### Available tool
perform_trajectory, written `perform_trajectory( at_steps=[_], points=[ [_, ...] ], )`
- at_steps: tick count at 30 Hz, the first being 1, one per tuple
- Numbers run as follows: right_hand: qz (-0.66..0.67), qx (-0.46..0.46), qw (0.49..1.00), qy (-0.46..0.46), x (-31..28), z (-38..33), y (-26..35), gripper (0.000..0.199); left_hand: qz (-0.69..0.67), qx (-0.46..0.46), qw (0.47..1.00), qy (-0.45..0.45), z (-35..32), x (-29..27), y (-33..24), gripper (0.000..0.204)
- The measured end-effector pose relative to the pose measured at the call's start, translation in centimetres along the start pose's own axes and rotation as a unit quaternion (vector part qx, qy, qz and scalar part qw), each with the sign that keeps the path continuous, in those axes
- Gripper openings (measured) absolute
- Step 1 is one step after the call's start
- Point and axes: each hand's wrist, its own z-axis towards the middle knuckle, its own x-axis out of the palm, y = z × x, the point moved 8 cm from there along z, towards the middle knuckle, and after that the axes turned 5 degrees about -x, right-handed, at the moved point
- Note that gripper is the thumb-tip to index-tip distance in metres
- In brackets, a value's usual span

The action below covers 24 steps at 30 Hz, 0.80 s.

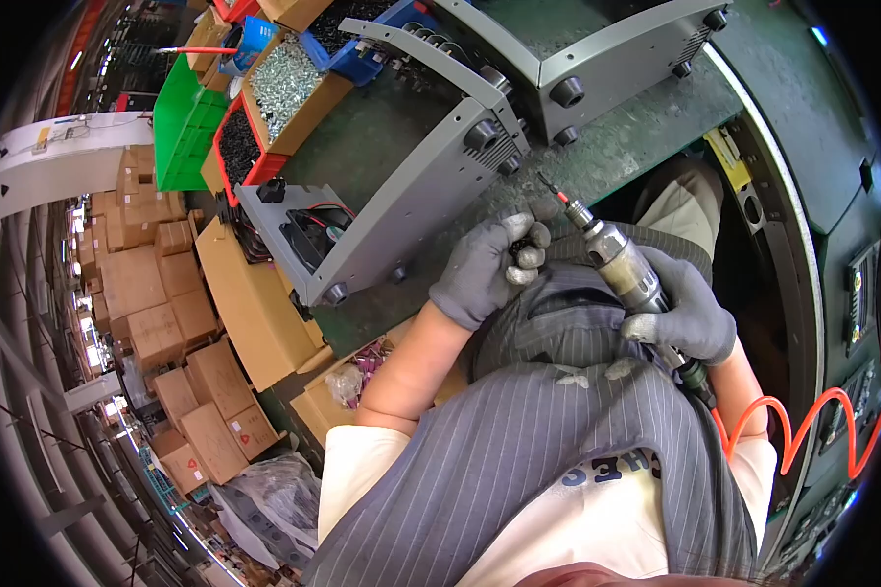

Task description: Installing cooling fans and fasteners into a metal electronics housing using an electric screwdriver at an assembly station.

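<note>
My left hand (475,269), in a grey work glove, is closed around some small black pieces (519,245) that look like screws. In my gloved right hand (693,311) is a pneumatic screwdriver (622,262), its bit pointing up and left. A grey metal chassis (416,201) with round black feet stands on the bench just beyond my left hand. Inside its near left end sits a black fan (313,235) with red wires. Farther right stands a second grey chassis (626,83) with similar feet. Neither hand touches a chassis.
A coiled orange air hose (798,430) runs at the right. Beyond the chassis are a cardboard box of silver screws (284,83), a red bin of black screws (237,147), a blue bin (357,64) and a green crate (181,127). Stacked cartons (142,284) stand at the left.
</note>
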Motion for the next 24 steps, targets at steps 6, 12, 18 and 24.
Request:
perform_trajectory(
  at_steps=[6,12,18,24],
  points=[
    [0.045,0.005,0.999,0.011,0.1,0.1,0.2,0.076,-0.019,0.063,0.998,0.016,0.6,0.0,-1.4,0.029],
    [0.073,0.018,0.996,0.05,0.9,-0.2,0.3,0.077,-0.108,0.094,0.99,0.02,0.0,0.9,-2.5,0.029],
    [0.08,0.046,0.994,0.051,1.8,-0.1,0.7,0.088,-0.099,0.096,0.987,0.081,-0.3,1.9,-2.7,0.032],
    [0.077,0.028,0.993,0.087,1.6,-0.3,0.4,0.077,-0.026,0.116,0.992,0.029,-0.6,1.6,-2.7,0.032]
  ],
)
